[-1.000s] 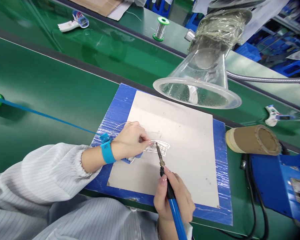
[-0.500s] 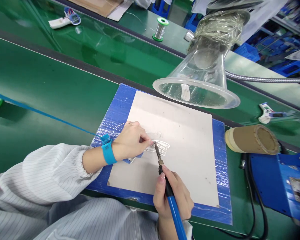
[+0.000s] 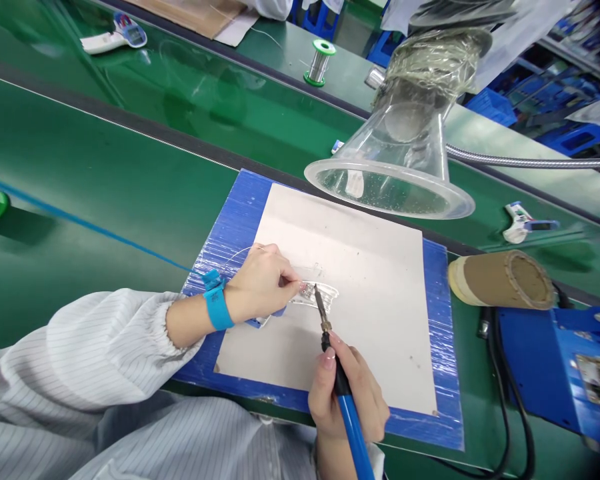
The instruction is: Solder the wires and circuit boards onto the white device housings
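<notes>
A soldering workshop, with soldering iron, solder spool and fume hood.

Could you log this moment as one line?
Left hand: at whitish part | Right hand: holds soldering iron | Surface: white sheet

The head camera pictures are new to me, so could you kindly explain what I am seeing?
There is no machine here: these are a person's own two bare hands, seen from a camera worn on their head, looking forward and down. The right hand holds a soldering iron with a blue handle, like a pen. The left hand, with a blue wrist strap, seems to pinch something too small to tell, beside the iron's tip. Below lies a white sheet on a blue-edged board, on a green bench mat. A clear funnel-shaped hood hangs above, and a spool of solder wire stands further back.
</notes>
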Demonstrator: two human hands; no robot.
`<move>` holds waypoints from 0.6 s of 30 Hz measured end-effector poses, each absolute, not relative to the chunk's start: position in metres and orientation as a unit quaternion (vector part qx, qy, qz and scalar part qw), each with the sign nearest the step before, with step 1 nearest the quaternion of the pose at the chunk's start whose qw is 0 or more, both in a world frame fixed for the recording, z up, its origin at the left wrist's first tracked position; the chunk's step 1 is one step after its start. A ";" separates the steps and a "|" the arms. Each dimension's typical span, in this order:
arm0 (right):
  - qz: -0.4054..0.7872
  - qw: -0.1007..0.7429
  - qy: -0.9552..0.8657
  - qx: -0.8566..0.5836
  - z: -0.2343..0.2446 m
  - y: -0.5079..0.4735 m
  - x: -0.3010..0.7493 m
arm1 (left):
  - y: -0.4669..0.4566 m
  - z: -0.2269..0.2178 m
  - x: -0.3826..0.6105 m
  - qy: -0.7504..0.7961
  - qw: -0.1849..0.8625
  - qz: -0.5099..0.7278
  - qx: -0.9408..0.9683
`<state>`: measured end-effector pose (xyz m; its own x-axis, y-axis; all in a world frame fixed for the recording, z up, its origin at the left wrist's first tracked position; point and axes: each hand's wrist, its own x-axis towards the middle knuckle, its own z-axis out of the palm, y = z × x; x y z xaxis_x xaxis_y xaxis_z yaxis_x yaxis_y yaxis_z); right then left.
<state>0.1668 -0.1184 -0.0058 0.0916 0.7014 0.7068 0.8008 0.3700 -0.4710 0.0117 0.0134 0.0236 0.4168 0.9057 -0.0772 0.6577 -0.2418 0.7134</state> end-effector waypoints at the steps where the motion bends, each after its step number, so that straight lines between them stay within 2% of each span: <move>1: -0.048 0.485 -0.668 -0.562 -0.006 -0.119 0.167 | 0.013 0.023 0.012 0.509 0.347 0.180 0.767; 18: -0.094 0.499 -0.628 -0.590 -0.001 -0.112 0.157 | 0.009 0.020 0.014 0.537 0.374 0.174 0.736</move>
<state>0.1568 -0.1122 -0.0009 0.1939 0.6468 0.7376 0.8349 0.2859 -0.4702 0.0139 0.0095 0.0198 0.3627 0.9205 -0.1451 0.6605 -0.1441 0.7369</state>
